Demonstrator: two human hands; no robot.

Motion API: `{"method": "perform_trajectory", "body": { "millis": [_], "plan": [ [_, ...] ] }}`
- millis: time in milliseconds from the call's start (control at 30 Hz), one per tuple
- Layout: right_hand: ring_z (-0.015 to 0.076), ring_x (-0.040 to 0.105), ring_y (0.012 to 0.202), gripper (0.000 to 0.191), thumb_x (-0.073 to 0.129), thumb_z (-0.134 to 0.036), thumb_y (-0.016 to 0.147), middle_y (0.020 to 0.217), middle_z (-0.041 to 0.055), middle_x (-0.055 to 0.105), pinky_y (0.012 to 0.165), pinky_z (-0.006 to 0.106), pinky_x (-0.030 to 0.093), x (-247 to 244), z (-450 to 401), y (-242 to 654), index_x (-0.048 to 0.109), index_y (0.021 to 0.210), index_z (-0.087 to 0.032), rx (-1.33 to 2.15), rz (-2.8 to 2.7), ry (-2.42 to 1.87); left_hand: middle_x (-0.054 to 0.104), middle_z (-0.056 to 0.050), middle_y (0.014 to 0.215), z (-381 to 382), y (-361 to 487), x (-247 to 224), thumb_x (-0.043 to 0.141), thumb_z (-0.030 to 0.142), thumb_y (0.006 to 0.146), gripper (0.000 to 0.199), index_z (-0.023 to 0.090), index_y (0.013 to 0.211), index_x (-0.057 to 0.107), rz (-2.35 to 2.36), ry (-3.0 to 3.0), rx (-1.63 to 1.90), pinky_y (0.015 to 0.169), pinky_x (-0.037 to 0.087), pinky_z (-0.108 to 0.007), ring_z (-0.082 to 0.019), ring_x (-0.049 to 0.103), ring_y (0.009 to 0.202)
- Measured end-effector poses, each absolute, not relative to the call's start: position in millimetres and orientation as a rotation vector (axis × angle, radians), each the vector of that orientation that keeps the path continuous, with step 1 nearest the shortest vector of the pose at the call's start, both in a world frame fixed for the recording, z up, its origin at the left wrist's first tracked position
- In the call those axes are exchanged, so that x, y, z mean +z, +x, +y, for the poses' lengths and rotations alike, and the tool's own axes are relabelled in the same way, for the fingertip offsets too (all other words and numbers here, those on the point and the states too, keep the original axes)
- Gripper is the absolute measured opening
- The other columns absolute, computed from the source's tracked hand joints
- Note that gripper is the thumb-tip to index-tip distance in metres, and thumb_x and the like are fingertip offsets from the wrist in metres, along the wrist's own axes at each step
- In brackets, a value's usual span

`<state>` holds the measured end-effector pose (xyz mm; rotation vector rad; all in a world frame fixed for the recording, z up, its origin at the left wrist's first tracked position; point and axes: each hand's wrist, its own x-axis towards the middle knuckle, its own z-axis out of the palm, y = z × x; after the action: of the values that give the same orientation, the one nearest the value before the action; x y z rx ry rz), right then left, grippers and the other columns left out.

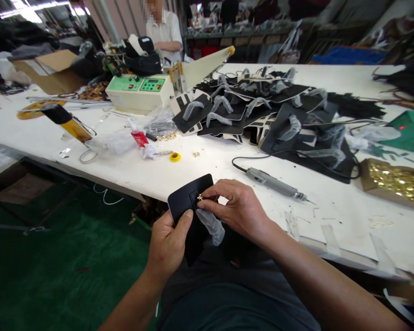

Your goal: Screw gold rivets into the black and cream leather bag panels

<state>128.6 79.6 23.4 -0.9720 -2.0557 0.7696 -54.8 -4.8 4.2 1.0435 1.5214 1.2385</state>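
My left hand [170, 241] grips a black leather-like panel [182, 197] by its left edge, thumb flat on the face. A plastic-wrapped handle [211, 225] hangs from the panel. Between the thumb and forefinger of my right hand [239, 207] is a small gold metal fitting [199, 197], pinched against the panel beside a stitched tab. The fitting's exact shape is partly hidden by the fingertips. On the table in front lies a grey electric screwdriver [274, 184] with its cord.
Similar black panels with wrapped handles [224, 108] lie piled at the back. A cardboard box of gold fittings [396, 181] stands at right. A red-labelled bottle [138, 135], a yellow roll [175, 157] and a control machine [141, 92] are on the left. Behind it stands a person [163, 34].
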Motion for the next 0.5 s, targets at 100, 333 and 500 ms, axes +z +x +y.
{"method": "perform_trajectory", "body": {
  "millis": [100, 333, 500],
  "plan": [
    [0.0188, 0.071, 0.086, 0.013, 0.075, -0.038, 0.096, 0.092, 0.0024, 0.079, 0.082, 0.033, 0.05, 24.9, 68.5, 137.7, 0.08, 0.094, -0.026, 0.806, -1.981, -0.962, 0.079, -0.005, 0.095, -10.6, -45.3, 7.6, 0.073, 0.046, 0.093, 0.04, 0.016, 0.118, 0.079, 1.536, 1.075, 1.244, 0.081, 0.055, -0.029, -0.021, 0.07, 0.085],
    [0.02, 0.071, 0.089, 0.017, 0.066, -0.036, 0.101, 0.094, 0.0047, 0.079, 0.083, 0.034, 0.052, 22.9, 51.4, 157.6, 0.08, 0.099, -0.025, 0.789, -1.878, -0.952, 0.08, -0.007, 0.1, -16.6, -28.0, 12.1, 0.074, 0.045, 0.092, 0.044, 0.015, 0.122, 0.078, 1.497, 1.079, 1.242, 0.082, 0.057, -0.032, -0.023, 0.073, 0.087],
    [0.0181, 0.07, 0.085, 0.014, 0.071, -0.035, 0.098, 0.091, 0.0032, 0.077, 0.082, 0.033, 0.052, 24.8, 49.6, 167.6, 0.08, 0.095, -0.024, 0.789, -1.867, -0.942, 0.081, -0.006, 0.102, -18.8, -19.9, 15.0, 0.074, 0.045, 0.092, 0.043, 0.016, 0.124, 0.077, 1.485, 1.089, 1.229, 0.084, 0.057, -0.032, -0.023, 0.073, 0.089]
  ]
}}
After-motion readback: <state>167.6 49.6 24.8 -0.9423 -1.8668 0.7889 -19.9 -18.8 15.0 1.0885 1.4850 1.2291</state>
